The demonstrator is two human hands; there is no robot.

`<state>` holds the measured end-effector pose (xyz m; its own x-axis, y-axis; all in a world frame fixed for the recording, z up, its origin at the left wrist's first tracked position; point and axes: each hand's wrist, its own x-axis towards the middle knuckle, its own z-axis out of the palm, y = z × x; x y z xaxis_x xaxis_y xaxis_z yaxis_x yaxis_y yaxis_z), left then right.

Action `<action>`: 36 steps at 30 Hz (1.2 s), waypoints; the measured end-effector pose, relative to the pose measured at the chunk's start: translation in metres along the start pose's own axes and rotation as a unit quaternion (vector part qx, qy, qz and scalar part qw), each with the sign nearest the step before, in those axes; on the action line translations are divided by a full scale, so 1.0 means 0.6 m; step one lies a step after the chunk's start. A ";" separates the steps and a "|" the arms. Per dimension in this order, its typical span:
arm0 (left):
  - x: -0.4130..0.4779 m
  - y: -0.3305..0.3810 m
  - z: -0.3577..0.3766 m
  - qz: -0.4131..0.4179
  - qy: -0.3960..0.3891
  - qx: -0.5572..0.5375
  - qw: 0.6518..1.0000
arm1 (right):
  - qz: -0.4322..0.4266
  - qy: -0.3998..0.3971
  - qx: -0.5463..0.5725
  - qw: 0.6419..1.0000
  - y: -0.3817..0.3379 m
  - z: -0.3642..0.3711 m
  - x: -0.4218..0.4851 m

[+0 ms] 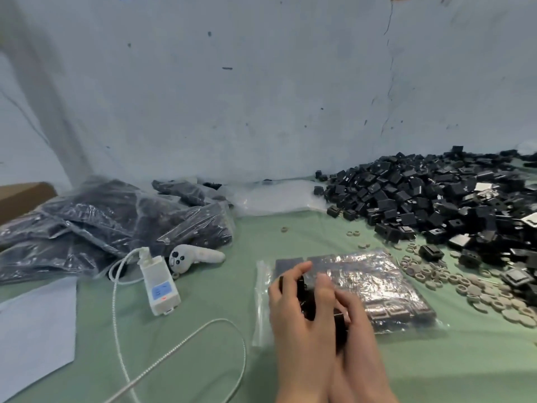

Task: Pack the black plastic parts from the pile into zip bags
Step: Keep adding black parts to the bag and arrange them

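Left hand (296,312) and right hand (356,324) meet close in, fingers curled. Well to the right lies the pile (436,199). Just beyond the hands the zip bag (377,282) lies flat, mostly filled, mouth apparently leftward. Both hands grip a row of black parts (308,298); keep it squared and feed it in level.

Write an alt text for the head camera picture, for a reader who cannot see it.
The left hand and right hand hold a stack of black parts at the mouth of a part-filled zip bag on a green table. A big pile of such parts lies at the right, filled bags and a white power strip at the left.
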<state>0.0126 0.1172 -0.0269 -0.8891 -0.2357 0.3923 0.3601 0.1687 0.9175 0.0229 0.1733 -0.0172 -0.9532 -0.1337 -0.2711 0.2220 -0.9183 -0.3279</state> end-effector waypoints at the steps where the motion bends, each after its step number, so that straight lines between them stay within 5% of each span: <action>1: -0.001 0.001 -0.001 0.004 0.010 0.016 1.000 | 0.016 -0.009 0.029 0.999 0.005 -0.001 -0.003; 7: 0.006 0.016 -0.010 -0.007 0.053 -0.071 0.996 | 0.003 0.030 0.157 0.987 0.015 0.000 0.012; 15: 0.013 0.015 -0.016 0.025 0.030 -0.092 0.995 | -0.022 0.087 0.138 0.986 0.020 0.002 0.038; 26: 0.063 0.009 -0.042 -0.094 0.041 -0.260 0.960 | -0.009 0.073 0.203 0.976 0.020 0.021 0.095; 31: 0.115 -0.042 -0.115 -0.147 0.035 -0.009 0.988 | -0.067 0.049 0.199 0.977 -0.043 0.038 0.134; 36: 0.138 -0.097 -0.168 -0.183 -0.077 0.274 0.941 | -0.118 0.030 0.200 0.972 -0.116 0.023 0.155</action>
<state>-0.0534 -0.0088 -0.0413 -0.9708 -0.2400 0.0038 -0.1405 0.5812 0.8016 -0.0841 0.2195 -0.0071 -0.9516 0.1090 -0.2875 -0.1103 -0.9938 -0.0119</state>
